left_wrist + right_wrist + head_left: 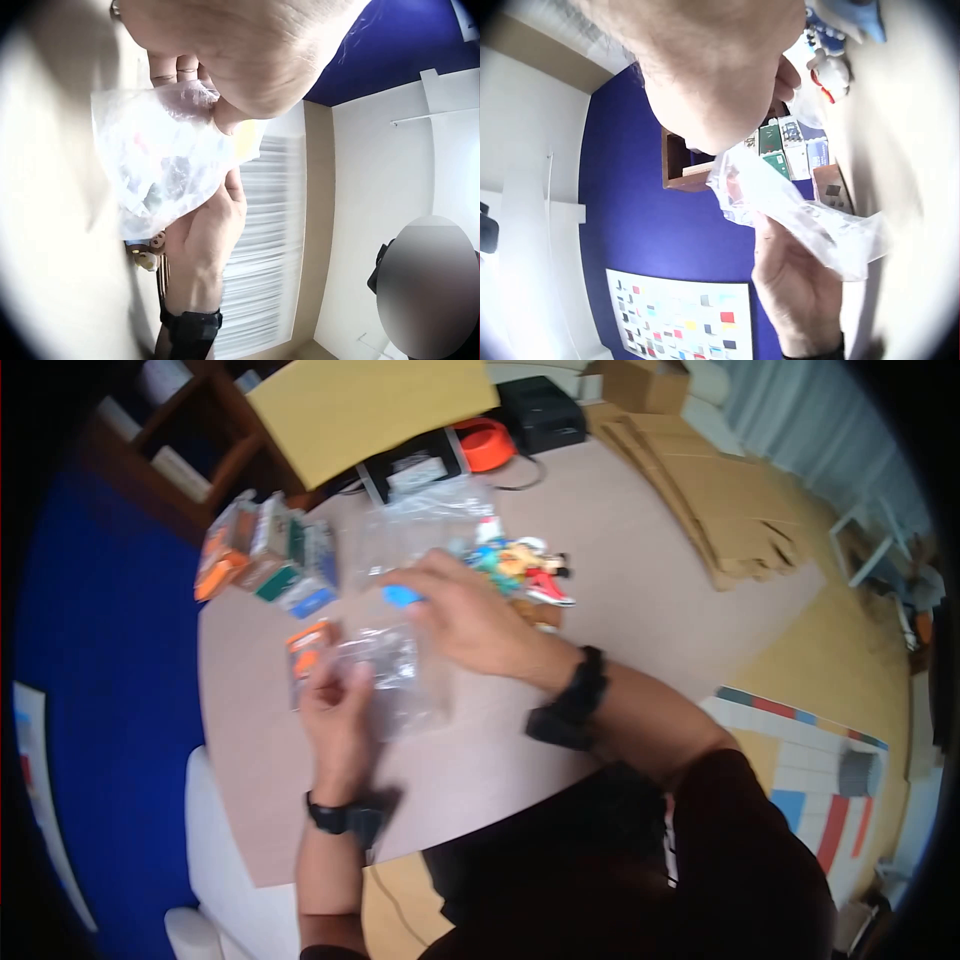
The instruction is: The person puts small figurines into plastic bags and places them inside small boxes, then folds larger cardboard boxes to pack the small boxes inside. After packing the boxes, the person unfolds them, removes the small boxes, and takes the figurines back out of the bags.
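My left hand (338,705) pinches the edge of a clear plastic bag (392,660), thumb on one side and fingers on the other. The bag hangs crinkled between both hands in the left wrist view. My right hand (462,615) is over the far side of the bag, fingers curled, with a small blue thing (402,596) at its fingertips; its kind is blurred. Close beyond my left fingers is a small orange box (306,648). Past the right hand lies a pile of colourful toy figures (530,565), one with a red body.
More clear bags (430,510) lie behind the hands. Several small boxes (270,555) stand at the table's left edge. At the back are a black device (540,415), an orange ring-shaped thing (485,445) and a yellow sheet (370,410). Flattened cardboard (700,490) lies at the right.
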`<state>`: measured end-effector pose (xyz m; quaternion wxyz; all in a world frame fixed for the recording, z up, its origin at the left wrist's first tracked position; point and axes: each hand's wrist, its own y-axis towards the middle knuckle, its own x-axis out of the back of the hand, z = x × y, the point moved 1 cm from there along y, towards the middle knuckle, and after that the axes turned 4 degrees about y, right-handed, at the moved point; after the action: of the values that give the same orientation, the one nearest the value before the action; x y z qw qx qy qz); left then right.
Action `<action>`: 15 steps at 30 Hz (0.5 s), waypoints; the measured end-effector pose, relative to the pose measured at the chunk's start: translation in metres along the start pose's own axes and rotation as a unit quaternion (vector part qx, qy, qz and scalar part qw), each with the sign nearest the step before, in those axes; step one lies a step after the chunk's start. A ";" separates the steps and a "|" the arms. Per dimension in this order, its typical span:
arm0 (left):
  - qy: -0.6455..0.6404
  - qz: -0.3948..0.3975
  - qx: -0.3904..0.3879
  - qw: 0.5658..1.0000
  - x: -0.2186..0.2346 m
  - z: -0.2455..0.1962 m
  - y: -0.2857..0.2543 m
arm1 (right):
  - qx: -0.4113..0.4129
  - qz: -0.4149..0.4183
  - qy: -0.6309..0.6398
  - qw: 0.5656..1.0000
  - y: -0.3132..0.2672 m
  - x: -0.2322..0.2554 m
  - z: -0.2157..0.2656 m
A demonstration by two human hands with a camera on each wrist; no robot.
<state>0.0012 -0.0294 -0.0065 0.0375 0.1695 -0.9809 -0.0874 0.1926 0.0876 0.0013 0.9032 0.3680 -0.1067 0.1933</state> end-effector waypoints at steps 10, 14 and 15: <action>-0.006 0.093 0.069 0.993 -0.005 -0.006 0.001 | -0.098 -0.023 0.179 0.979 0.009 0.011 0.005; 0.009 0.112 0.070 0.991 -0.002 -0.004 0.002 | -0.084 0.017 0.178 0.980 0.009 0.014 0.004; 0.009 0.109 0.069 0.992 -0.002 -0.006 0.002 | -0.062 0.035 0.129 0.989 0.008 0.016 0.007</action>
<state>0.0030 -0.0281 -0.0006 0.0434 0.0643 -0.9969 -0.0133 0.2027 0.0921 0.0171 0.9232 0.2798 -0.0140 0.2631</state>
